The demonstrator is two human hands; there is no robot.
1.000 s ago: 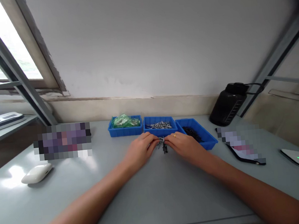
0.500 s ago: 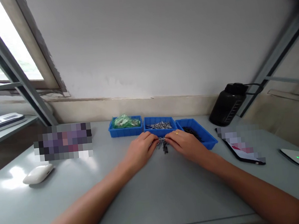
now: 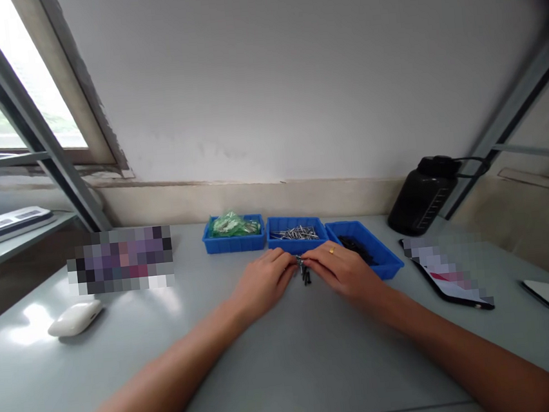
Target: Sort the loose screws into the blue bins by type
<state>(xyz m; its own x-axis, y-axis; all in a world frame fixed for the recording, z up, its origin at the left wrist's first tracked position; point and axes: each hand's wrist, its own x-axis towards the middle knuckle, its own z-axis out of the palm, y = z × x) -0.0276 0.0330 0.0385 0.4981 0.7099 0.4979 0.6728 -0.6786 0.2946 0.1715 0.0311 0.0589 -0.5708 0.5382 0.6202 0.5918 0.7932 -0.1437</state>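
At six o'clock from the middle box [image 3: 302, 245], our fingers [image 3: 286, 264] bunch against small screws [image 3: 306, 277], grasp unclear; we judge the screws light, stiff, slippery, best pinched mid-length.

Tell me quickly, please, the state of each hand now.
Left hand: curled at the small metal pieces; whether it holds any cannot be told.
Right hand: curled at the same pieces; whether it holds any cannot be told.
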